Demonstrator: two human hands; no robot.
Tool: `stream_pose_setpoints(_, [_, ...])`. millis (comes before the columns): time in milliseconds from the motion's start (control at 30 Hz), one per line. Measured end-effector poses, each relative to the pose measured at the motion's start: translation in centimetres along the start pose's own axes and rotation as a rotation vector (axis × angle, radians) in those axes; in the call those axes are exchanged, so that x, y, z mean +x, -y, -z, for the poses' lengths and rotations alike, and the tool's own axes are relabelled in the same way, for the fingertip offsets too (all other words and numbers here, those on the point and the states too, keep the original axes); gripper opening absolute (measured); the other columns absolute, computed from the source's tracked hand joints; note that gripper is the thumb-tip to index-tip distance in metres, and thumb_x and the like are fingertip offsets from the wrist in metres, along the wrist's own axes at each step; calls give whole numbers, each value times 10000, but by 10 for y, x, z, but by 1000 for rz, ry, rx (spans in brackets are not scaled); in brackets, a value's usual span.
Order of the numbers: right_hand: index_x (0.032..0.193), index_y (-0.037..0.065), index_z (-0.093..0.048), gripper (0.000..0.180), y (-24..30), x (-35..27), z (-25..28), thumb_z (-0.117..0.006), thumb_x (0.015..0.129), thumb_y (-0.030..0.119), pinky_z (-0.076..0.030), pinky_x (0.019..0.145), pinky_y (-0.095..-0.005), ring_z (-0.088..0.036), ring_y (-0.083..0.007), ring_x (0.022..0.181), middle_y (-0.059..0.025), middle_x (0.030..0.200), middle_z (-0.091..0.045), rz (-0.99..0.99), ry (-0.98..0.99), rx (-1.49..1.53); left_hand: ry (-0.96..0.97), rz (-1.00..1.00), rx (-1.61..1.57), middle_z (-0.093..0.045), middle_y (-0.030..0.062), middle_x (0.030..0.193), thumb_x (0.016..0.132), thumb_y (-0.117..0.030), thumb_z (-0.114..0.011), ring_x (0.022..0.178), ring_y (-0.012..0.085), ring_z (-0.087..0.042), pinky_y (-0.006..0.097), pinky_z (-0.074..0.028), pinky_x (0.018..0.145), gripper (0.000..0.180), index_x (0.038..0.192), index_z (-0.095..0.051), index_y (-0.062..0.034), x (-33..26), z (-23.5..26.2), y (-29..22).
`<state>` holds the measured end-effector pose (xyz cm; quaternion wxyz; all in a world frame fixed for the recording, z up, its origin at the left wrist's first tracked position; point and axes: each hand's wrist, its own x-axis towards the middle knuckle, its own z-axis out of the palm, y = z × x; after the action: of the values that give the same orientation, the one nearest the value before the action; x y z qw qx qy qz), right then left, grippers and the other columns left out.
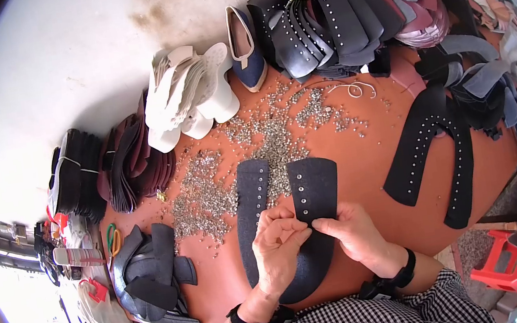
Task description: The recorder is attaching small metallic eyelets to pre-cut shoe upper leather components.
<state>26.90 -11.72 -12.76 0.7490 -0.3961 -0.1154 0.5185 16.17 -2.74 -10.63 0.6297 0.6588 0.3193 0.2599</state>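
Note:
A dark grey, U-shaped shoe upper (315, 186) lies in front of me on the table, a row of silver studs along the inner edge of each arm. My right hand (361, 234) pinches the inner edge of its right arm between thumb and fingers. Close beside it, my left hand (277, 247) is closed with its fingertips pressed together over the same edge. Whatever those fingertips hold is too small or hidden to make out. Beyond the upper, loose silver studs (275, 138) are spread in heaps.
Stacks of white pieces (187, 92), maroon pieces (134, 161) and black studded uppers (343, 10) line the back, around a navy shoe (245, 52). One black studded upper (428, 132) lies at right. Grey pieces (155, 273) and scissors (114, 240) are at left; a red stool (504, 263) stands below.

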Motion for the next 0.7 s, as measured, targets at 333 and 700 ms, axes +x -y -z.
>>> stream_pose_setpoints(333, [852, -37, -633, 125, -5, 0, 4, -572, 835, 71, -412, 580, -174, -516, -37, 674, -6, 763, -598, -7, -45, -94, 7, 111, -155, -458, 2, 959, 673, 113, -646, 611, 29, -467, 158, -360, 459, 139, 742, -616, -5, 5, 2, 6])
stream_pose_setpoints(700, [880, -30, -631, 138, -4, 1, 2, -563, 849, 85, -409, 600, -171, -506, -26, 699, 7, 792, -596, -7, -14, -128, -17, 232, -209, -571, 50, 872, 688, 129, -614, 557, 60, -499, 164, -374, 417, 134, 730, -576, 7, 6, 5, 14])
